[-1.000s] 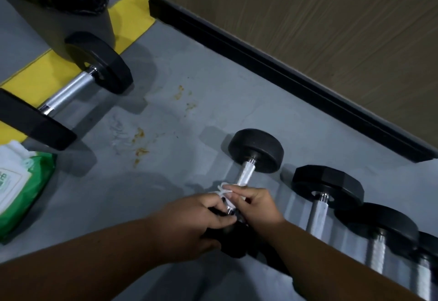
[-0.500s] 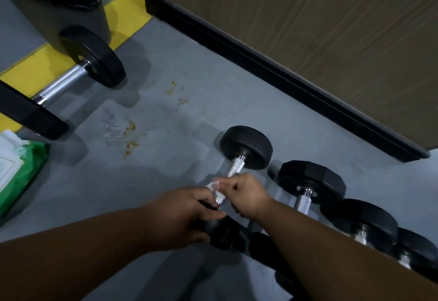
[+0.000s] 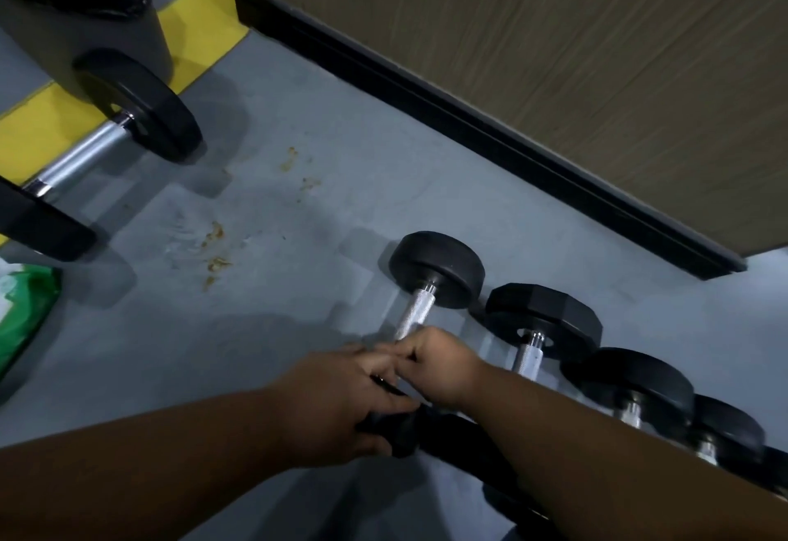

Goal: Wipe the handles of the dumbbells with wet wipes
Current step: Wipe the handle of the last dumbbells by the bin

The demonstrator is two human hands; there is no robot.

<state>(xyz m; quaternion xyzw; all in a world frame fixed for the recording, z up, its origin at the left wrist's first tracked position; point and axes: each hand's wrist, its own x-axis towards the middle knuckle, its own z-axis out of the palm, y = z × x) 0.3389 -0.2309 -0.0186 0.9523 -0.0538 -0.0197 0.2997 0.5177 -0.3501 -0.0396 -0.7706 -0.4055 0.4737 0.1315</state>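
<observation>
Nearest dumbbell (image 3: 435,272): round black heads, knurled silver handle (image 3: 412,313); lay on the grey floor at the left end of the row, its near head under the hands.
Second dumbbell (image 3: 541,318): angular black head, short knurled handle; just beside the first.
Further dumbbells (image 3: 635,382): round black heads, side by side, running on to the right.
Large dumbbell (image 3: 140,107): long smooth chrome bar, well apart at upper left.
Wet wipes pack (image 3: 25,314): green and white, at the left edge.
</observation>
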